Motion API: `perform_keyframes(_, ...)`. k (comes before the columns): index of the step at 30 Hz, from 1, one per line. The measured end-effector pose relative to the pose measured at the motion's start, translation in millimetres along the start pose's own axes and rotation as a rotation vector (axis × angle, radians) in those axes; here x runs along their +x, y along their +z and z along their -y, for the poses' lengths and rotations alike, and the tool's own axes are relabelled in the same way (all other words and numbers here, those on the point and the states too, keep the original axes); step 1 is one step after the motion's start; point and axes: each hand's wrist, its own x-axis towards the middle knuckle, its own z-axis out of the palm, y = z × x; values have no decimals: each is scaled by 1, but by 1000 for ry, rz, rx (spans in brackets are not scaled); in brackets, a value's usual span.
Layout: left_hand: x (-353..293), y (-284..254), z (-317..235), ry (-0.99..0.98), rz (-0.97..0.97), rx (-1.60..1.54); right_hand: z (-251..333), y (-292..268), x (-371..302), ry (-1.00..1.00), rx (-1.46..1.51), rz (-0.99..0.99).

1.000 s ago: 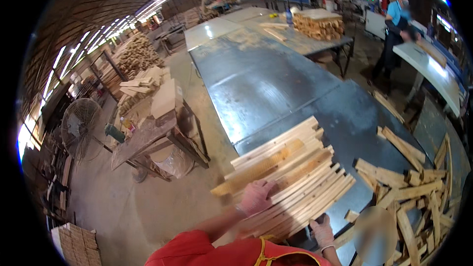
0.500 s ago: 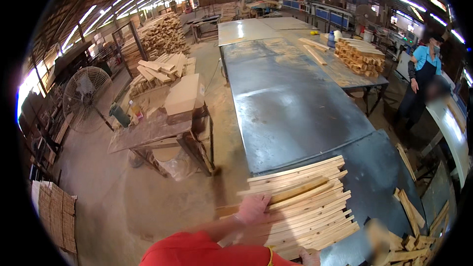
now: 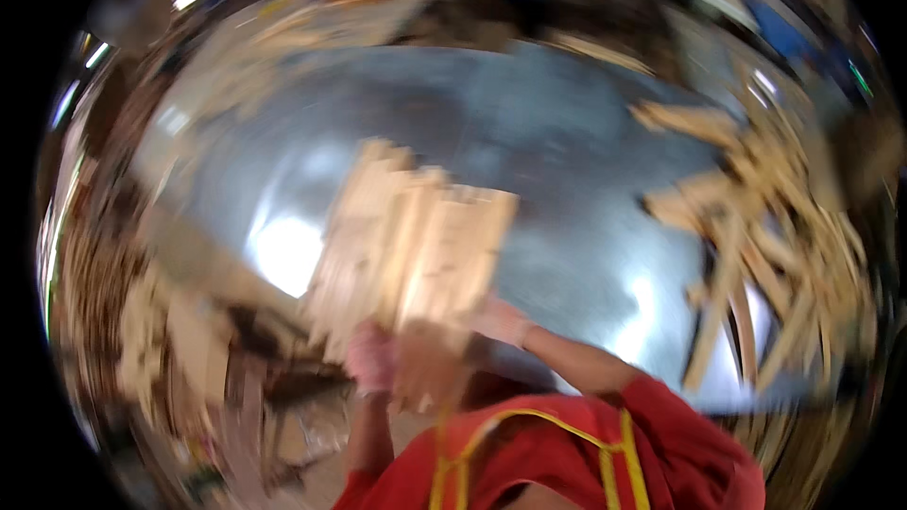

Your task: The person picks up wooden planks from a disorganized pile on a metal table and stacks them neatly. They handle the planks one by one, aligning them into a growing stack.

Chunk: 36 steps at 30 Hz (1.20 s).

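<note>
Your left hand and right hand adjoin the slats, probably keeping them together; finger opening and grip cannot be told.

A woodworking workshop, by its broad shiny table, lined-up wooden strips and jumbled wood heap

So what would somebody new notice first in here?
Probably the row of pale wooden strips over the shiny dark tabletop, with the left hand at its near end and the right hand by its right side. Next, the messy heap of wood pieces on the right. The bright red clothing at the bottom stands out too.
</note>
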Motion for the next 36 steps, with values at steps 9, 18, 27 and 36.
perform_keyframes(9, -8, 1, -52, -16, 151, 407, -64, -188, -162, 137, -270, -1007)
perform_keyframes(18, -59, 130, -226, 463, 451, -68, -146, -202, -302, 346, 166, -1068)
perform_keyframes(27, -87, 174, -361, 359, 559, 279, -259, -419, -381, 498, -623, -1318)
perform_keyframes(36, -60, 142, -331, -343, 953, -601, -256, -469, -367, 671, -768, -769)
